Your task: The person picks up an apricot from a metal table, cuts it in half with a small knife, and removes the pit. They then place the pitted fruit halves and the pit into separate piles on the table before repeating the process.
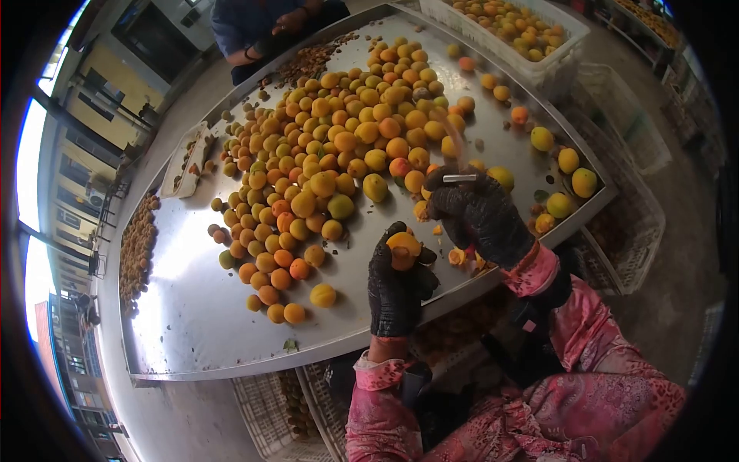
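Observation:
My left hand (400, 285), in a black glove, is closed around an orange apricot (403, 250) above the near side of the metal table (208, 323). Up and to its right, my black-gloved right hand (485, 212) has its fingers curled round a small tool with a shiny metal part (459, 179); the rest of the tool is hidden or blurred. A pinkish-brown smear rises just above that hand. Torn apricot pieces (457, 256) lie on the metal beneath it. A large heap of whole apricots (339, 138) spreads out beyond both hands.
Loose apricots (568, 160) lie in the right corner by the raised rim. A white crate of apricots (539, 68) stands at the back right. Brown pits (138, 239) line the left edge, near a small white tray (175, 179). Another person (265, 31) is at the far side.

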A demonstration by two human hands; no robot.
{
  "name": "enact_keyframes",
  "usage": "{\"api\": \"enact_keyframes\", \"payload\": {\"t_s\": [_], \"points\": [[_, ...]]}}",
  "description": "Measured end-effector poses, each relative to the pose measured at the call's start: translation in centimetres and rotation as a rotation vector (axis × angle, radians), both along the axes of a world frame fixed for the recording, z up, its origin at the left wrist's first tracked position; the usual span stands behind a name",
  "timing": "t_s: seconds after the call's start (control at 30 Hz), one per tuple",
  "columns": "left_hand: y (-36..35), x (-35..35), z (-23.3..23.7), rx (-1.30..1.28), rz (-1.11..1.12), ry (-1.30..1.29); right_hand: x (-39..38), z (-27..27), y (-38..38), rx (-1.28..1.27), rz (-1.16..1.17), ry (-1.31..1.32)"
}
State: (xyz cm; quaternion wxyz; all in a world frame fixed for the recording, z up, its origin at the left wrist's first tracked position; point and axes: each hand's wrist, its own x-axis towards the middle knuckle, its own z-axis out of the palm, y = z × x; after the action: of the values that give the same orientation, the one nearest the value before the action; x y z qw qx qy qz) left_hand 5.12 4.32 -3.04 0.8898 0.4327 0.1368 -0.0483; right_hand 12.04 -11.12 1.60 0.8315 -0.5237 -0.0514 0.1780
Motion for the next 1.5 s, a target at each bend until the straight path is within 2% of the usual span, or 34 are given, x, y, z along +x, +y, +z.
{"api": "enact_keyframes", "payload": {"t_s": [0.03, 0.07, 0.13, 0.17, 0.23, 0.27, 0.33, 0.37, 0.43, 0.47, 0.53, 0.6, 0.67, 0.77, 0.8, 0.83, 0.87, 0.9, 0.97, 1.0, 1.07, 1.13, 1.2, 1.23, 1.3, 1.33, 1.43, 1.47, 1.5], "points": [[-0.3, 0.1, -0.3, -0.134, 0.012, 0.039, 0.0, 0.0, 0.4, 0.099, -0.093, 0.016], [-0.6, 0.2, -0.6, -0.135, 0.005, 0.043, 0.0, 0.0, 0.6, 0.098, -0.100, 0.020], [-1.1, 0.2, -0.9, -0.143, 0.034, 0.075, -0.2, 0.3, 1.0, 0.289, -0.287, -0.118], [-1.5, -0.1, -0.9, -0.144, 0.031, 0.078, -0.2, 0.7, 1.2, 0.329, -0.308, -0.142], [-2.2, -0.7, -0.4, -0.066, 0.028, -0.088, 0.0, 0.6, 1.7, 0.349, -0.368, -0.184], [-2.3, -0.4, -1.0, -0.066, 0.024, -0.086, 0.1, 0.5, 1.8, 0.371, -0.424, -0.227], [-2.2, 0.3, -2.4, 0.396, -0.102, -0.142, 0.3, 0.3, 1.9, 0.396, -0.421, -0.220], [-2.6, 0.4, -2.3, 0.396, -0.105, -0.140, 0.4, 0.0, 1.9, 0.423, -0.416, -0.215], [-3.3, 0.4, -2.0, 0.277, 0.053, -0.133, 0.7, -0.4, 2.1, 0.380, -0.421, -0.222], [-3.2, 0.5, -1.8, 0.278, 0.052, -0.133, 0.8, -0.7, 2.2, 0.338, -0.423, -0.232], [-2.7, 0.7, -1.4, -0.378, -0.010, 0.158, 0.8, -1.3, 2.4, 0.263, -0.439, -0.316], [-3.2, 0.7, -0.9, -0.342, 0.043, 0.213, 0.7, -1.7, 2.5, 0.186, -0.450, -0.398], [-3.5, 0.9, -0.9, -0.307, 0.097, 0.265, 0.6, -2.0, 2.6, 0.321, -0.351, -0.312], [-4.3, 1.2, -0.4, -0.324, 0.208, 0.324, 0.9, -2.7, 3.0, 0.307, -0.380, -0.283], [-4.9, 0.9, 0.6, -0.161, 0.249, 0.256, 1.1, -2.9, 3.0, 0.306, -0.380, -0.282], [-5.2, 0.8, 1.2, 0.001, 0.288, 0.187, 1.2, -3.1, 3.0, -0.181, -0.526, -0.665], [-5.0, 0.8, 0.5, 0.000, 0.289, 0.190, 1.3, -3.3, 3.0, -0.690, -0.645, -1.029], [-4.5, 1.0, -0.9, -0.019, 0.246, 0.186, 1.3, -3.6, 3.2, -0.691, -0.644, -1.028], [-3.9, 1.1, -2.8, -0.039, 0.203, 0.182, 1.0, -3.9, 3.8, -0.205, -0.509, -0.530], [-3.7, 1.2, -3.4, 0.023, 0.188, 0.134, 1.2, -3.8, 3.4, -0.206, -0.508, -0.529], [-3.7, 1.2, -3.8, 0.085, 0.171, 0.085, 1.9, -3.5, 2.3, 0.502, -0.291, -0.041], [-3.9, 1.3, -3.7, -0.009, 0.211, 0.080, 1.9, -3.3, 2.4, 0.567, -0.293, 0.025], [-4.6, 1.5, -3.1, -0.036, 0.264, 0.086, 1.5, -4.0, 2.9, 0.263, -0.242, -0.185], [-4.9, 1.4, -2.7, -0.064, 0.321, 0.092, 1.3, -4.3, 3.7, 0.265, -0.243, -0.184], [-5.1, 1.0, -2.0, -0.035, 0.301, 0.038, 0.8, -4.4, 5.4, -0.367, -0.749, -1.120], [-5.1, 0.9, -1.8, -0.008, 0.281, -0.015, 0.9, -4.2, 5.1, -0.367, -0.750, -1.119], [-4.5, 1.1, -2.1, -0.114, 0.296, 0.006, 1.2, -3.4, 3.6, 0.409, -0.260, -0.109], [-4.3, 1.2, -3.2, -0.118, 0.295, 0.007, 1.5, -3.6, 3.4, 0.405, -0.260, -0.109], [-4.0, 1.3, -4.7, 0.338, 0.268, -0.099, 1.8, -3.8, 3.1, 0.491, -0.241, -0.064]]}}
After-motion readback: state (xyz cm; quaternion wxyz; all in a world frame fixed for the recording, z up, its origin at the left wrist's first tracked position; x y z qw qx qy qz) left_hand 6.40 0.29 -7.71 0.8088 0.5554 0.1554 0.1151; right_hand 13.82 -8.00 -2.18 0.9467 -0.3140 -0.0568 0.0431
